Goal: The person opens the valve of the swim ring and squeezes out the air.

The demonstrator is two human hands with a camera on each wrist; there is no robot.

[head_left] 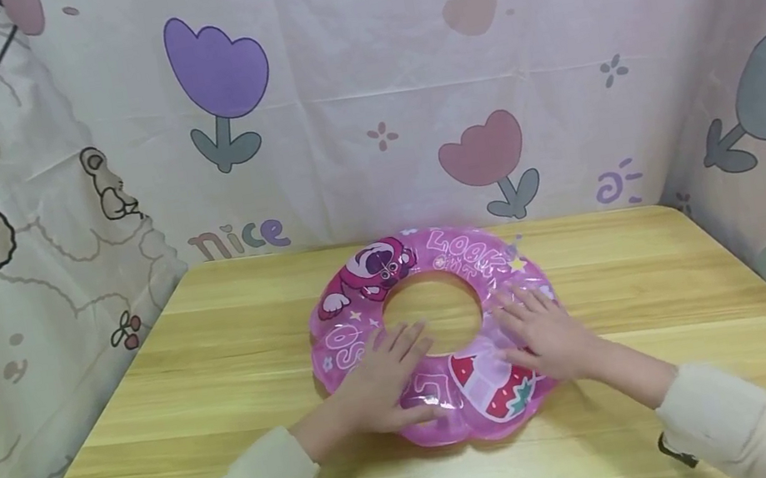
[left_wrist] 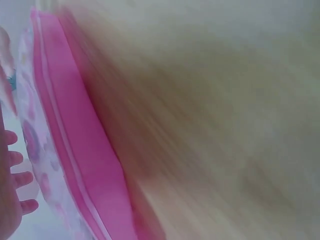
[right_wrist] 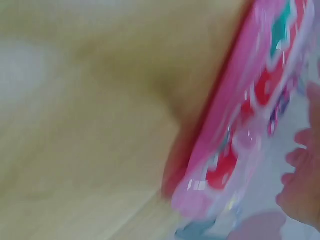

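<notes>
Since the ring (head_left: 451, 371) is round and lies flat, no long axis sets one direction apart from another; what counts is that it sits right below the fingers of both hands. The left hand (head_left: 386, 382) is over its near left part, the right hand (head_left: 547, 334) over its right part, and from where I stand neither looks clearly nearer. Neither hand holds anything: the fingers stretch out wide, backs of the hands up. From above they seem to rest on the ring, yet the wrist views show a pale gap under the fingertips, so whether any part touches I cannot tell.

The ring looks like soft, glossy pink plastic, puffed with air, its near edge scalloped, with a pale seam along its deeper pink side. A strawberry print (head_left: 495, 389) lies between the two hands, a bear print (head_left: 376, 268) beyond the left fingers, white lettering (head_left: 468, 248) beyond the right ones. Beneath the fingers and ring, the table (head_left: 188, 390) is smooth, yellowish and grained like wood. Past the fingertips hangs a creased pale sheet (head_left: 337, 52) with tulips.
</notes>
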